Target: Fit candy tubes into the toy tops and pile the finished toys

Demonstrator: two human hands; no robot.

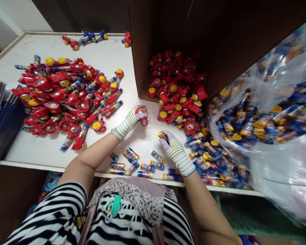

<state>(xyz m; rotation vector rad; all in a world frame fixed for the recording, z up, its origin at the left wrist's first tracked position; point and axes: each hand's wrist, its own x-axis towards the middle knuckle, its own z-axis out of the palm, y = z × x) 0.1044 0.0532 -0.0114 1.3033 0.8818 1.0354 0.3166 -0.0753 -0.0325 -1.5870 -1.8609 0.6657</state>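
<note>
Right in the middle of the frame, over the white table (109, 58), the left hand (129, 122) in a striped knit glove is gripping a small red toy (143, 115), its grey-tipped fingers (138, 113) curled together and clamped around it. Just down and to the right, the right hand (174, 153), in a matching glove, has its fingertips (165, 136) pinched together on a short tube with a yellow cap (162, 136), partly hidden by the grip. The two hands are close but not touching! Over at the left, a big pile of red toys (66, 95) spreads across the table, with a few blue-ended toys (85, 40) along the far edge at upper center. To the right of the left hand, a cardboard box (142, 51) lies open toward us, with more red toys (175, 81) heaped in its mouth and spilling out near the right hand. Loose tubes (135, 166) line the near edge, a heap of tubes (214, 163) sits at lower right, and beside it a clear plastic bag (283, 177) bulges with still more tubes (257, 115). A dark stack of flat sheets (2, 119) leans in at far left, and a striped shirt (53, 217) and patterned apron (132, 194) fill the bottom of the frame.
</note>
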